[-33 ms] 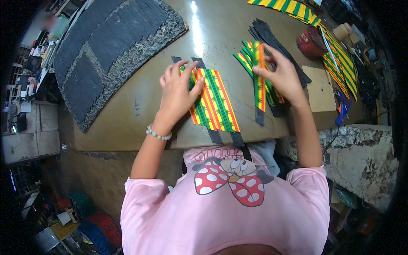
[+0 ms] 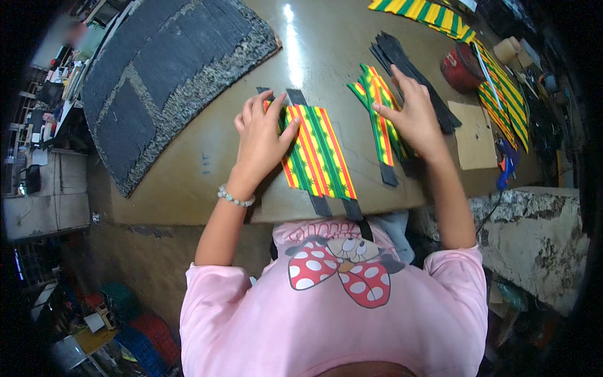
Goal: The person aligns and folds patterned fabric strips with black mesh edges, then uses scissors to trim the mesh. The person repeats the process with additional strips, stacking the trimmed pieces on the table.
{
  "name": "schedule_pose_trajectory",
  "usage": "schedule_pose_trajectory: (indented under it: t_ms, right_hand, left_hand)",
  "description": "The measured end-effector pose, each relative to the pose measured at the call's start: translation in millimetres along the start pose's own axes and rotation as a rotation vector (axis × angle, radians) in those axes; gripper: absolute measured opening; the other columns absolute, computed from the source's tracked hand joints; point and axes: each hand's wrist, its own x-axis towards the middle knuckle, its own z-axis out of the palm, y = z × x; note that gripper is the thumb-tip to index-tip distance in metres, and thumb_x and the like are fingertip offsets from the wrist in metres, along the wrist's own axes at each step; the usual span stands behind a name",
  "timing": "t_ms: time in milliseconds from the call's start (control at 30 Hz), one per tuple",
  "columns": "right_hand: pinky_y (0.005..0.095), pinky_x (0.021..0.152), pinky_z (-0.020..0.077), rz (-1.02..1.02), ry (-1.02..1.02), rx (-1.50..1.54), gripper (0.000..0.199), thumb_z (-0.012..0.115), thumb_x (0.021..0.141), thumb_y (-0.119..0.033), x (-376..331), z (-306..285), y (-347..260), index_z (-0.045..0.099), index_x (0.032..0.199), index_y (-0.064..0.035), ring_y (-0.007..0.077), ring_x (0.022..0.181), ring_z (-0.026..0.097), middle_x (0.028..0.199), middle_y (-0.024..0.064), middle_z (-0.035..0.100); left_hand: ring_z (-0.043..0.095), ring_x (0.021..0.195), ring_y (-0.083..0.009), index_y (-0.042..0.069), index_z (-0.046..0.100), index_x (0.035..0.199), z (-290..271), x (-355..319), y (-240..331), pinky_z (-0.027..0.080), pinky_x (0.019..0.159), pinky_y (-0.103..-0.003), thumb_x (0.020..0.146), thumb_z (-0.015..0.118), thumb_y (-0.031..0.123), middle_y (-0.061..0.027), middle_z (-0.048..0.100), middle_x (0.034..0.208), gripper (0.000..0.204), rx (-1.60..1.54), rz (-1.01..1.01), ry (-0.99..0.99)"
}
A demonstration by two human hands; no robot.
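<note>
Nothing has shifted since the earlier frame: both hands lie where they lay, and the striped pieces have not moved. Far out to the left of the left hand lies a large dark grey slab of rough felt-like matting with a speckled curved edge (image 2: 157, 81), well apart from the fingers. The left hand (image 2: 262, 141) rests flat, fingers spread and closed on nothing, pressing the left edge of a rectangular panel of green, yellow and red striped fabric (image 2: 320, 157); black straps (image 2: 320, 204) run under that panel and stick out toward the person. Between the hands the tan worktop (image 2: 188, 176) shows bare. The right hand (image 2: 411, 119) also lies open with fingers apart, gripping nothing, palm down on a narrower stack of the same striped fabric strips (image 2: 377, 103), with a fan of black strips (image 2: 402, 60) just beyond its fingertips. Right of that hand sit a flat brown card square (image 2: 474, 135), a round red container (image 2: 461, 69) and more striped fabric lengths (image 2: 502, 94)
</note>
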Motion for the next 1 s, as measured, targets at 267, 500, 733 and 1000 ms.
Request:
schedule_pose_trajectory:
  t_ms: [267,500,733,1000]
  right_hand:
    - [0.0437,0.097,0.0421,-0.239,-0.226,0.053,0.03,0.073,0.08,-0.016,15,79,-62,0.066,0.104,0.0002,0.0347,0.115,0.05,0.119,0.0178,0.057]
    - [0.028,0.074,0.0512,-0.045,-0.468,0.8,0.018,0.07,0.085,-0.013,11,55,-60,0.067,0.095,0.0013,0.0137,0.075,0.063,0.081,0.0076,0.068]
    - [0.0255,0.078,0.0512,0.086,-0.526,0.908,0.017,0.064,0.093,-0.01,-15,21,-58,0.066,0.103,0.0034,0.01,0.089,0.062,0.097,0.0044,0.064]
    - [0.0306,0.071,0.0514,-0.244,-0.326,0.59,0.015,0.064,0.09,-0.011,-30,10,-58,0.066,0.097,0.0018,0.0195,0.08,0.064,0.09,0.0109,0.066]
  left_hand:
    - [0.03,0.137,-0.0374,0.006,0.049,0.137,24,0,-19,0.017,0.109,-0.063,0.086,0.066,0.045,-0.0173,0.047,0.136,0.066,0.014,0.114,0.09]
    - [0.05,0.119,-0.019,-0.001,0.025,0.149,-18,22,-25,0.038,0.102,-0.034,0.076,0.083,0.027,-0.0108,0.057,0.128,0.098,-0.614,-0.117,-0.238]
    - [0.059,0.099,-0.0175,0.003,0.074,0.09,-45,27,0,0.046,0.084,-0.033,0.069,0.087,0.029,-0.0091,0.066,0.091,0.036,-0.612,0.051,-0.399]
    - [0.053,0.116,-0.0233,0.006,0.075,0.088,-56,9,25,0.024,0.103,-0.052,0.073,0.083,0.035,-0.0097,0.063,0.109,0.033,-0.221,0.137,-0.23]
